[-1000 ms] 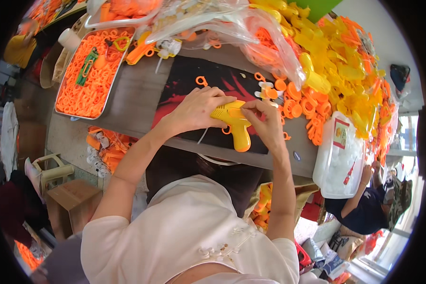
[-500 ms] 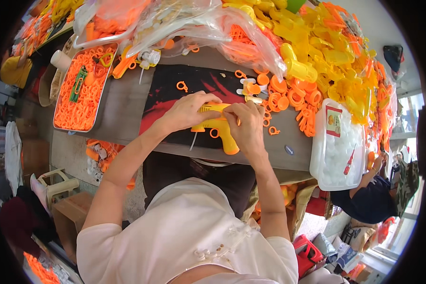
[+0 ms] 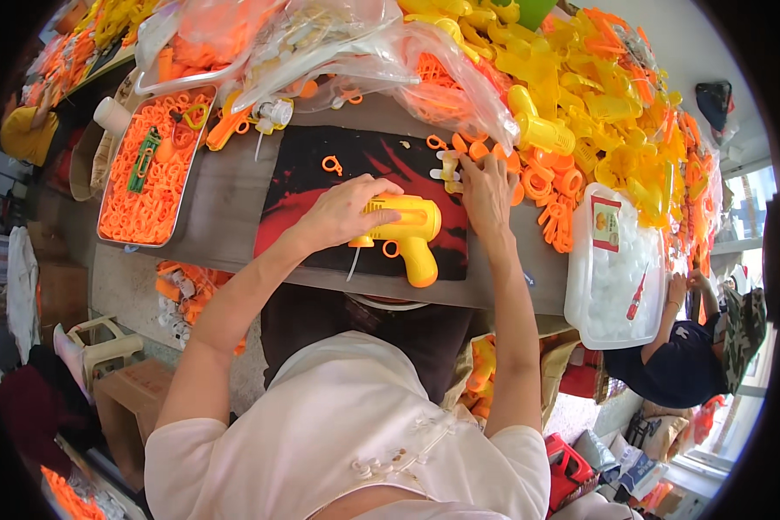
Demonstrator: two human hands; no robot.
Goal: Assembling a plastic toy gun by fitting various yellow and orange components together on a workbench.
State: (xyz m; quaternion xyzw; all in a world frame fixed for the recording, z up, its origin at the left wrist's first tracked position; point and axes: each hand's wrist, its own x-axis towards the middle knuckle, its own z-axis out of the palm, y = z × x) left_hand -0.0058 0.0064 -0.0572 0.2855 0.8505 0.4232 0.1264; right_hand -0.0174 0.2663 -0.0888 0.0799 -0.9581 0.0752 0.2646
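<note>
A yellow toy gun [image 3: 419,251] lies on its side on the black and red cloth, its handle toward me. My left hand [image 3: 348,211] closes over its barrel end, thumb along the top. From that end hangs a thin white tube [image 3: 354,263], and an orange ring trigger [image 3: 391,249] shows under the body. To the right, my right hand [image 3: 489,192] reaches down with fingers apart over small orange and white parts. White pieces [image 3: 447,172] lie by its thumb, and orange round caps [image 3: 511,164] sit at its fingertips, which partly cover them.
A tray [image 3: 182,186] of orange parts stands left. Plastic bags [image 3: 321,43] and a heap of yellow gun shells [image 3: 607,113] line the back. At right is a white tub [image 3: 581,303] with a red screwdriver [image 3: 639,295]. Another person [image 3: 680,364] works at far right.
My right hand has left the toy gun and moved right and away to the small parts. My left hand stays on the gun, whose side is now uncovered.
</note>
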